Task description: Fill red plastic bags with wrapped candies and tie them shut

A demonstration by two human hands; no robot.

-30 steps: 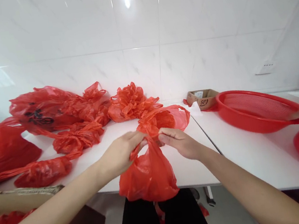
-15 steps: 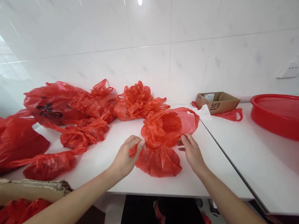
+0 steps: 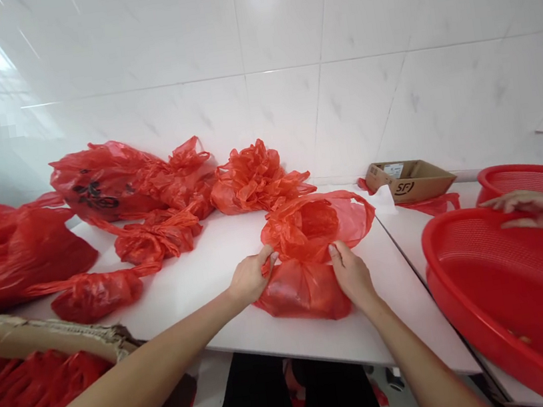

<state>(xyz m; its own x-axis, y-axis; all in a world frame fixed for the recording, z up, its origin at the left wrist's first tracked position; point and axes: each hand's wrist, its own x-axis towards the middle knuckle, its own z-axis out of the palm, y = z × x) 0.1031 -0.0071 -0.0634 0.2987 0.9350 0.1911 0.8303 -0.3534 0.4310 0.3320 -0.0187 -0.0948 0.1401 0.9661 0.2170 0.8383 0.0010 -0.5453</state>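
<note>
A red plastic bag (image 3: pixel 307 293) lies on the white table in front of me, its lower part rounded and full, its neck gathered and its upper part spread open toward the wall. My left hand (image 3: pixel 255 274) pinches the bag at the left of the neck, thumb on top. On the opposite side my right hand (image 3: pixel 353 274) grips the bag's right edge between thumb and fingers. What lies inside the bag cannot be made out through the plastic.
Several red bags, among them a large one (image 3: pixel 10 250), line the left and the wall. A cardboard box (image 3: pixel 413 183) stands at the back right. Another person's hand (image 3: pixel 538 210) holds a red basket (image 3: pixel 466 291) at the right. At lower left sits an open carton (image 3: pixel 52 332).
Both hands have closed on the bag's sides, and its lower part looks wider and flatter. At right, the other person's hand has brought a red basket over the table.
</note>
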